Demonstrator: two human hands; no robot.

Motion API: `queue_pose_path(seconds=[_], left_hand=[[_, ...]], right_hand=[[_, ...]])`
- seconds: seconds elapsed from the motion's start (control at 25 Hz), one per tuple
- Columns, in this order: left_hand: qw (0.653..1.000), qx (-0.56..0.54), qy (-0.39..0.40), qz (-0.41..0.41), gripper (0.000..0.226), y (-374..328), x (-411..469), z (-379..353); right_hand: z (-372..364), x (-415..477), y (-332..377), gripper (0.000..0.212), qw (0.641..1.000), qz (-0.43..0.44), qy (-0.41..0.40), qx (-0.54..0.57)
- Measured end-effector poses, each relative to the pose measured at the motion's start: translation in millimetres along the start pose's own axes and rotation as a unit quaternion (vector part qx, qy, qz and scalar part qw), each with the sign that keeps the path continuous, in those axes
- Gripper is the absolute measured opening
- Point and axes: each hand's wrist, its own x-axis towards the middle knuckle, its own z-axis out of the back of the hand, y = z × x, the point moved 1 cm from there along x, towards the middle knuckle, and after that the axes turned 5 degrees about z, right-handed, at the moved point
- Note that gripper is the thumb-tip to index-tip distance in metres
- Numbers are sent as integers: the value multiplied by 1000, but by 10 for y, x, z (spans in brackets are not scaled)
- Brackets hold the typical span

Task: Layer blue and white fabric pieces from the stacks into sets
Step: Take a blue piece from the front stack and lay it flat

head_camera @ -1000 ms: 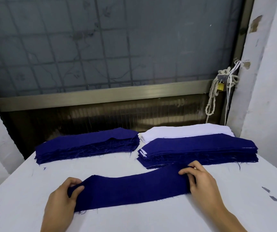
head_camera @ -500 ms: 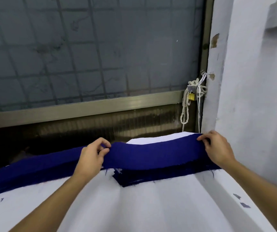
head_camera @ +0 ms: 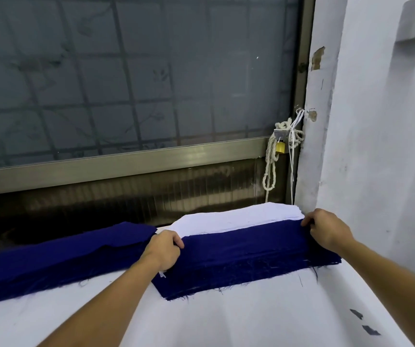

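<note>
1. Holding the top blue piece (head_camera: 241, 239) flat on the right blue stack (head_camera: 226, 279), in front of the white stack (head_camera: 239, 219); left hand (head_camera: 162, 249) and right hand (head_camera: 326, 229) each grip one end.
2. Likely next: align edges, release, then take a white piece.
</note>
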Motion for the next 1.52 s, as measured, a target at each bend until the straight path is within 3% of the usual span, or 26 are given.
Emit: queue_pose_path(seconds=[0.16, 0.32, 0.56, 0.72, 0.92, 1.16, 1.32, 1.52], left_hand=[[998, 57, 11, -2, 18, 27, 26, -12], [991, 131, -20, -6, 8, 53, -23, 104], [983, 118, -132, -45, 5, 455, -53, 595], [985, 59, -163, -12, 7, 1036, -42, 960], [986, 71, -139, 54, 12, 1788, 59, 1228], [989, 93, -83, 74, 43, 2287, 367, 1492], [992, 77, -74, 67, 23, 2335, 531, 1539], [990, 75, -116, 27, 21, 2324, 570, 1550]], right_hand=[[-83, -56, -19, 28, 995, 34, -9, -94], [-106, -114, 68, 24, 968, 60, -79, -230], [-193, -143, 877, 22, 986, 115, -111, -39], [-444, -142, 1683, 13, 986, 141, -58, 67], [-840, -106, 2624, 13, 976, 184, -19, 118], [-1185, -38, 3480, 11, 955, 257, 15, 149], [-1348, 15, 3867, 10, 941, 310, 14, 138], [-1511, 55, 4188, 22, 927, 356, 39, 114]])
